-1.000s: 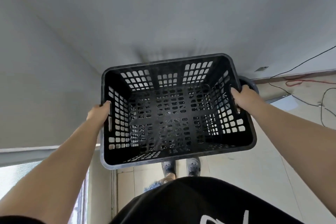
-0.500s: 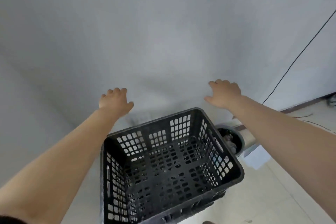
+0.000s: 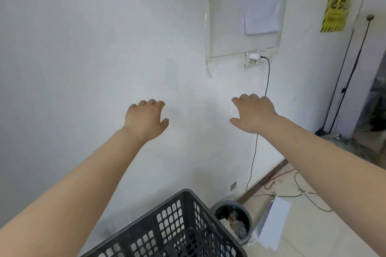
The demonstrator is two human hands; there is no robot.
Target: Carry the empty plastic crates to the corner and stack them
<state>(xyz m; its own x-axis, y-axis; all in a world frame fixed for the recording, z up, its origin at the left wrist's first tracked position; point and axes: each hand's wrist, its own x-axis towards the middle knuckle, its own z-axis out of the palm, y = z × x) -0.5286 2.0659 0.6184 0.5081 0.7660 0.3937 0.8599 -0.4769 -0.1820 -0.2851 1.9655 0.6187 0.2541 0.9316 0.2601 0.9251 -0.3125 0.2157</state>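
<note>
Your black crate [image 3: 177, 229] sits low down, right by the white wall [image 3: 83, 69]. It is below both of your hands and closer to your body. Only its top part shows, so you cannot tell what it rests on. Its rim runs at a slant, with one corner poking toward the wall.

Your left hand [image 3: 145, 120] is up in the air, well above the crate. Its fingers are loose and a little bent, and it holds nothing. Your right hand [image 3: 253, 113] is up too, spread a bit wider, and it holds nothing. Neither hand touches the crate. The left arm passes nearer to the crate than the right arm does.

A small gray bin [image 3: 232, 222] stands just beside the crate on its right. A black cord [image 3: 255, 142] hangs down the wall behind it.

It looks like this crate is put down, so your next move is likely to go get another one.
</note>
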